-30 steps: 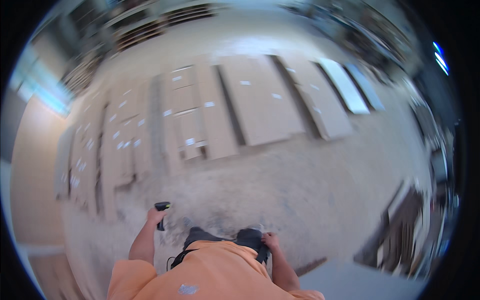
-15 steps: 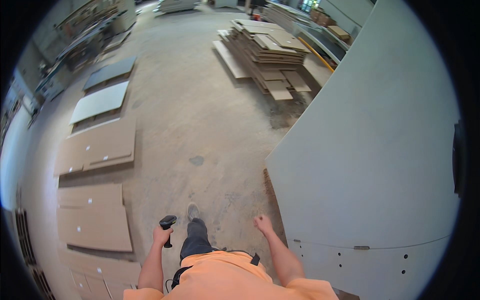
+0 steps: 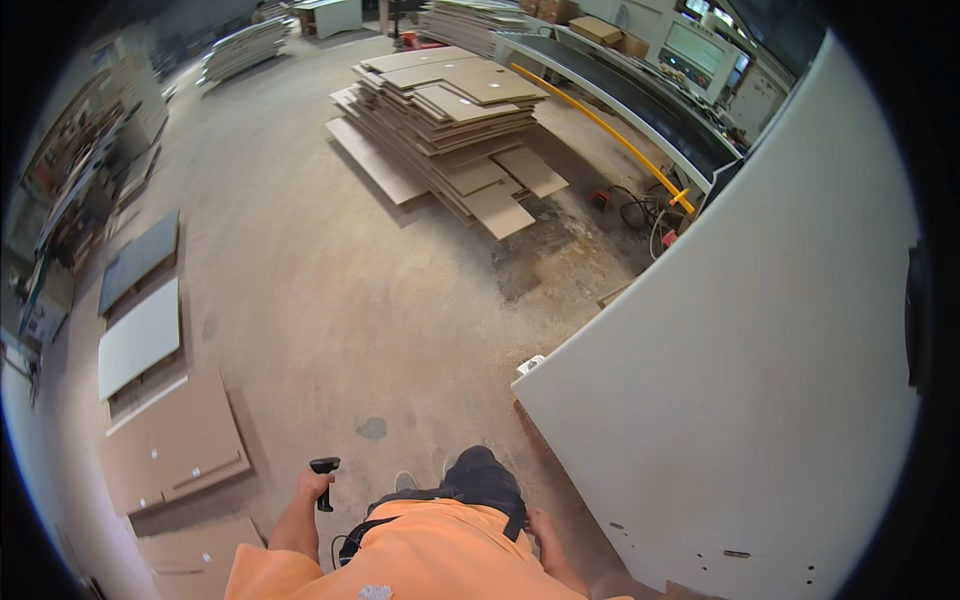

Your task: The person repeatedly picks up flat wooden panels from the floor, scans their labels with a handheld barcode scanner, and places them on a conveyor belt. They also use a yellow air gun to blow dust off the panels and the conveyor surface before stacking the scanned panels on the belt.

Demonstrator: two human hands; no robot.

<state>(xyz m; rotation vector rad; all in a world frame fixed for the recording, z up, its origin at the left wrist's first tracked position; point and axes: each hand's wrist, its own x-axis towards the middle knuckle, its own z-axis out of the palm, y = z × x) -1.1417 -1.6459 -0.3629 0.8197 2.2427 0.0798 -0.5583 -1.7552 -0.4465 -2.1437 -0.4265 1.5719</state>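
My left hand point(image 3: 316, 485) is closed round the grip of a black handheld barcode scanner point(image 3: 324, 466), held out over the floor at my left side. Its head sticks up above my fist and the end of its handle shows below. My right hand point(image 3: 541, 525) hangs low beside my right hip, close to my dark trousers. Its fingers are mostly hidden, and nothing shows in it. To the right of that hand rises a large pale grey machine panel point(image 3: 720, 380) with small holes and slots near its lower edge.
Ahead lies a tall, uneven stack of brown boards point(image 3: 450, 110). Along the left are low piles: brown panels point(image 3: 180, 440), a white panel point(image 3: 140, 335) and a grey panel point(image 3: 140, 260). A yellow rail point(image 3: 600, 125), cables point(image 3: 645, 215) and a conveyor point(image 3: 640, 95) stand beyond the stack.
I have moved forward and my view has swung right, so the board stack sits nearer and a control panel shows. My right hand has dropped back to my hip; the left still holds the scanner.
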